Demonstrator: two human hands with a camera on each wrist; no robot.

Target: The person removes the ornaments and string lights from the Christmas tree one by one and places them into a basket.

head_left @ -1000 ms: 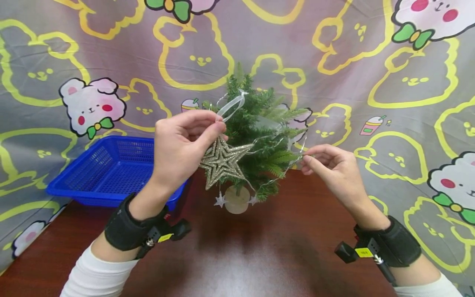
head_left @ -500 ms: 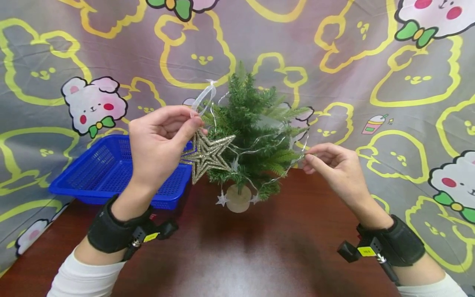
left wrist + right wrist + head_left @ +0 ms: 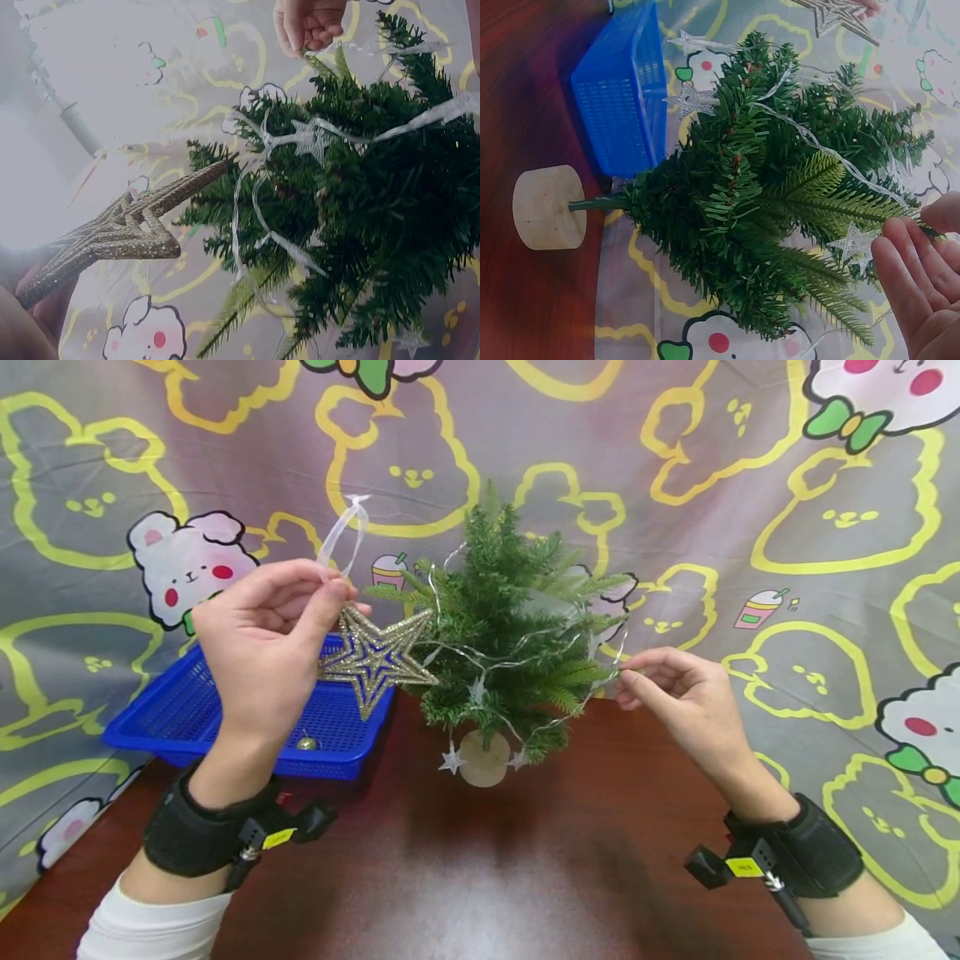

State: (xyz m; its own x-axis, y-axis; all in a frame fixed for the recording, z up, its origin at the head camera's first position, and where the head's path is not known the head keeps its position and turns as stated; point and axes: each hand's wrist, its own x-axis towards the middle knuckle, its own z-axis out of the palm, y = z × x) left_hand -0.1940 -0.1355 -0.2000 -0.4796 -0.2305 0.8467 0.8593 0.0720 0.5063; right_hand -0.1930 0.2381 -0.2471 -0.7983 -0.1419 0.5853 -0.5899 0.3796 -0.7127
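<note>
A gold glitter star ornament (image 3: 378, 660) hangs by a white ribbon loop (image 3: 345, 531) that my left hand (image 3: 273, 643) pinches between thumb and fingers, left of the small Christmas tree (image 3: 502, 618). On the tree's right side, my right hand (image 3: 678, 693) pinches the clear wire of a star string light (image 3: 517, 660) between thumb and forefinger. The wire winds round the branches, and clear plastic stars (image 3: 853, 246) dangle from it. A round pale wooden base (image 3: 483, 760) holds the tree upright. In the left wrist view the star ornament (image 3: 127, 225) appears nearly edge-on.
Behind my left hand stands a blue plastic basket (image 3: 360, 752) with a small gold ball (image 3: 307, 743) in it. The brown table (image 3: 480, 877) runs up to a patterned cloth backdrop (image 3: 660, 443) close behind the tree.
My left hand has moved left with the star ornament, away from the tree's front to over the basket. The right hand keeps its pinch on the wire, almost still. The gold ball has come into view.
</note>
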